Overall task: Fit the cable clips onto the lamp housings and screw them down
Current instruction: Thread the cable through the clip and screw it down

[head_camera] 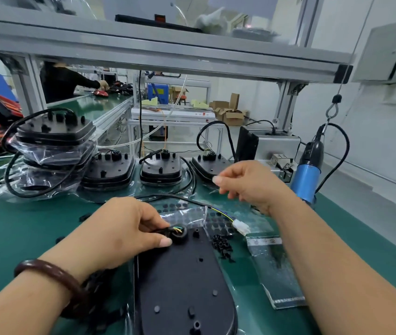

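A black lamp housing (182,281) lies back-up on the green bench in front of me. My left hand (124,228) pinches its cable (168,230) where the coloured wires enter a round black grommet (180,234) at the housing's far end. The cable runs off right to a white connector (240,227). My right hand (245,182) hovers above the bench, fingers loosely curled, holding nothing that I can see. Several small black screws (222,245) lie in a pile just right of the housing.
More black housings (160,169) stand in a row at the back, with a bagged stack (54,141) at the left. A blue electric screwdriver (307,175) hangs at the right. Plastic bags (276,269) lie right of the housing. Another person works at a far bench (66,81).
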`<act>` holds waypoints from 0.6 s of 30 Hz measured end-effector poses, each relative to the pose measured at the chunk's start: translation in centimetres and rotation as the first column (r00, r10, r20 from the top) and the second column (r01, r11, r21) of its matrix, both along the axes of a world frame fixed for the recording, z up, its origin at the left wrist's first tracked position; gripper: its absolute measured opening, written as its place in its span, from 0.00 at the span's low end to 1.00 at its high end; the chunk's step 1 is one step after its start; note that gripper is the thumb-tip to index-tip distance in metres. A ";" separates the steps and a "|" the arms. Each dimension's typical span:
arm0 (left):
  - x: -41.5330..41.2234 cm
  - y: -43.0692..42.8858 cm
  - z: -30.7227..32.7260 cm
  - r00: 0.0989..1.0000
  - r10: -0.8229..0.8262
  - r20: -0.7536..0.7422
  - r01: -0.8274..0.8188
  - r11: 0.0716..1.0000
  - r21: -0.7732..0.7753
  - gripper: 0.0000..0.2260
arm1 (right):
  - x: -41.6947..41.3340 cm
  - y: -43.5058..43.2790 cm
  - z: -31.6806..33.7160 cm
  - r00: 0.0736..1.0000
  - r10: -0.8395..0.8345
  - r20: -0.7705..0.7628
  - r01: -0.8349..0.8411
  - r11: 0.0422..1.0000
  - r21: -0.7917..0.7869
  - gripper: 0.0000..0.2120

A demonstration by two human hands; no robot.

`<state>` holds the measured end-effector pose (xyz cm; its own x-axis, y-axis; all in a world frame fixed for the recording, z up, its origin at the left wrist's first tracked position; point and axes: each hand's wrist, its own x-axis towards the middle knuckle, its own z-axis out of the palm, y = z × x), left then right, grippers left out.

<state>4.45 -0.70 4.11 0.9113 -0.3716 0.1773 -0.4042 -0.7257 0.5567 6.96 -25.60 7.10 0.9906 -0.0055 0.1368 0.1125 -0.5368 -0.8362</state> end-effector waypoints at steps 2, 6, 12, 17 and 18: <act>0.0 0.1 0.0 1.000 -0.013 -0.005 0.013 1.000 0.008 0.08 | 0.3 -1.0 0.0 0.996 -0.079 -0.028 0.072 0.979 -0.192 0.10; 0.0 0.4 0.2 0.999 -0.048 -0.005 0.048 0.999 0.020 0.08 | 0.1 -0.2 -0.5 0.974 0.006 -0.228 -0.133 0.825 -0.549 0.05; -0.3 0.4 0.4 0.997 -0.079 0.028 0.077 0.995 0.058 0.08 | -0.6 0.4 -0.3 0.915 0.122 -0.386 -0.320 0.802 -0.505 0.04; -0.4 0.3 0.4 0.995 -0.078 0.058 0.072 0.993 0.089 0.11 | -0.8 1.6 -1.0 0.894 0.151 -0.422 -0.403 0.685 -0.607 0.08; -0.4 0.3 0.4 0.995 -0.079 0.060 0.073 0.993 0.094 0.11 | -0.8 1.8 -1.3 0.900 0.144 -0.412 -0.397 0.665 -0.633 0.09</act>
<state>4.07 -0.36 4.52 0.8678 -0.4566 0.1960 -0.4926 -0.7383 0.4608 6.19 -23.81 5.83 0.9183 0.2391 -0.3154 0.1608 -0.9535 -0.2548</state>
